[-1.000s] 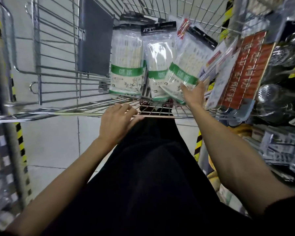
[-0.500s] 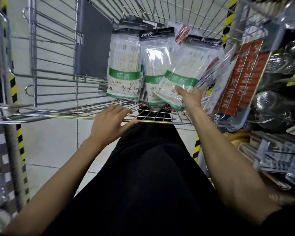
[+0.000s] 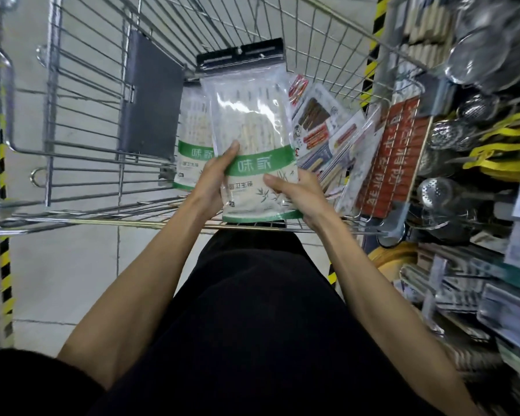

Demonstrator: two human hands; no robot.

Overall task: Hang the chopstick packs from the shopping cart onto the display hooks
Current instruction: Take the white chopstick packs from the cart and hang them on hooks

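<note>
A clear chopstick pack (image 3: 252, 127) with a green band and a black hang tab stands upright above the wire shopping cart (image 3: 81, 151). My left hand (image 3: 213, 178) grips its left edge at the green band. My right hand (image 3: 294, 190) grips its lower right side, thumb across the front. A second pack of the same kind (image 3: 191, 151) leans in the cart behind it, partly hidden. Other flat packs (image 3: 321, 124) with red and brown print lie in the cart to the right. No display hook can be made out.
A grey flap (image 3: 150, 94) hangs inside the cart at left. Shelves on the right hold metal strainers and ladles (image 3: 475, 64), yellow-handled tools (image 3: 499, 148) and boxed goods (image 3: 463, 289). A red sign (image 3: 391, 157) sits on the cart's right side. Tiled floor lies to the left.
My right hand lifted one pack out of the cart and toward me. My left hand left the cart's near rail and took hold of the pack's left edge.
</note>
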